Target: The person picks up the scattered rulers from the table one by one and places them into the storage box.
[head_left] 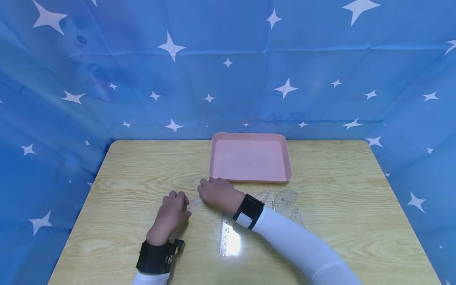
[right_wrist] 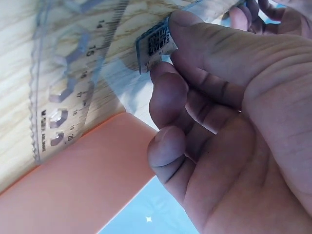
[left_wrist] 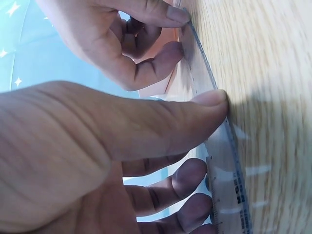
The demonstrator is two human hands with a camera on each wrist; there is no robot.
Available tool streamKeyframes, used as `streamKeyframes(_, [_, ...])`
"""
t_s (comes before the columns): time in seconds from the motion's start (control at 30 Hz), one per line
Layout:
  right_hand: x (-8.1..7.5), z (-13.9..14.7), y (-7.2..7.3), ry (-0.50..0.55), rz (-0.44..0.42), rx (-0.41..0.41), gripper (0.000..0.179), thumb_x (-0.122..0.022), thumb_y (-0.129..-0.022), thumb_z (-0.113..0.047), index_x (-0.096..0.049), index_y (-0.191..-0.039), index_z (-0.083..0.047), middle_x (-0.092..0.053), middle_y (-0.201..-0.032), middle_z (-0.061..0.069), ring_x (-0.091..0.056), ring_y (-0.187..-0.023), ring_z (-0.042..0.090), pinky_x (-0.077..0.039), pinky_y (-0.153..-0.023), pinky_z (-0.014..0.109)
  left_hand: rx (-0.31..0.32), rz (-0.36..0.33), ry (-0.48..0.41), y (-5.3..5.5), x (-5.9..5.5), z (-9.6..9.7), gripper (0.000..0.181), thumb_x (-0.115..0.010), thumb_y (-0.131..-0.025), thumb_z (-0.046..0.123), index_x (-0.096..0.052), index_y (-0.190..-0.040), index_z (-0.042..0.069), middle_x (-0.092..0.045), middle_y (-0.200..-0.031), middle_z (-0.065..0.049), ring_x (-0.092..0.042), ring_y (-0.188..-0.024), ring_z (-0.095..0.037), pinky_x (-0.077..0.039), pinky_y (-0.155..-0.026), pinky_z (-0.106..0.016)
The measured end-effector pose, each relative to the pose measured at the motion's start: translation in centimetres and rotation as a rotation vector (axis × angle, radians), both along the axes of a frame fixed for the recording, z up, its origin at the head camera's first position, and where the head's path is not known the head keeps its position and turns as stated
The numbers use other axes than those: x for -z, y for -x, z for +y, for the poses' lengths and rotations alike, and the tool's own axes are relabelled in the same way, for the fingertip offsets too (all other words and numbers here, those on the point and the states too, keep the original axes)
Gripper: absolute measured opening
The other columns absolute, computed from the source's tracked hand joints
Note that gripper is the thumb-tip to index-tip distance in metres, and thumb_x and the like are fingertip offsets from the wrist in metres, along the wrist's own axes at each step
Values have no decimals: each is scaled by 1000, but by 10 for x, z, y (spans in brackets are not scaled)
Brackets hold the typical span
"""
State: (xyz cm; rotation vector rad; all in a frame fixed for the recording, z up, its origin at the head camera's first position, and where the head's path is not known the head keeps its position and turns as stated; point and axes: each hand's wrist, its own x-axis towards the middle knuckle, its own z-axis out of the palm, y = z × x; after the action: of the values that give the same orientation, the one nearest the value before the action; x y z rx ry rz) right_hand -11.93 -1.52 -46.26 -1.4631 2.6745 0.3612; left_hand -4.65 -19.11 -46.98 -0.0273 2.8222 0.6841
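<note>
Pinching a clear ruler (head_left: 194,204) in the fingers (left_wrist: 191,178) of left hand (head_left: 170,213) and right hand (head_left: 221,194), low at the counter (head_left: 356,221), pretty close to the pink tray (head_left: 251,156). Also seeing a stencil ruler (head_left: 225,239) lying nearby.

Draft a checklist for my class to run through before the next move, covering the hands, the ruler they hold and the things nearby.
1. Left hand pinches the clear ruler: ok.
2. Right hand pinches its end: ok.
3. Pink tray stands open side up: ok.
4. Protractor apart from both hands: ok.
5. Set squares fully visible in head view: not ok, right arm partly hides them.
6. Held ruler undamaged: cannot tell, hands cover parts.
</note>
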Motion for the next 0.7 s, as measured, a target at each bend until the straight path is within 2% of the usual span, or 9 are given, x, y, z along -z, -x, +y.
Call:
streamKeyframes(0.37, [-4, -7, 3, -85, -130, 80, 26, -59, -106, -17, -65, -130, -11, -63, -106, 1, -54, -78, 11, -52, -68, 23, -12, -33, -26, 2, 3, 1, 25, -82, -83, 5, -61, -97, 7, -49, -93, -7, -43, -87, -28, -37, -71, -35])
streamKeyframes(0.7, [-1, -6, 5, -38, -148, 61, 26, -63, -103, -17, -63, -129, -16, -65, -108, 0, -56, -82, 11, -53, -73, 23, 2, -15, -35, 1, 3, -2, 27, -83, -83, 5, -61, -98, 7, -50, -89, -5, -45, -85, -26, -36, -71, -35])
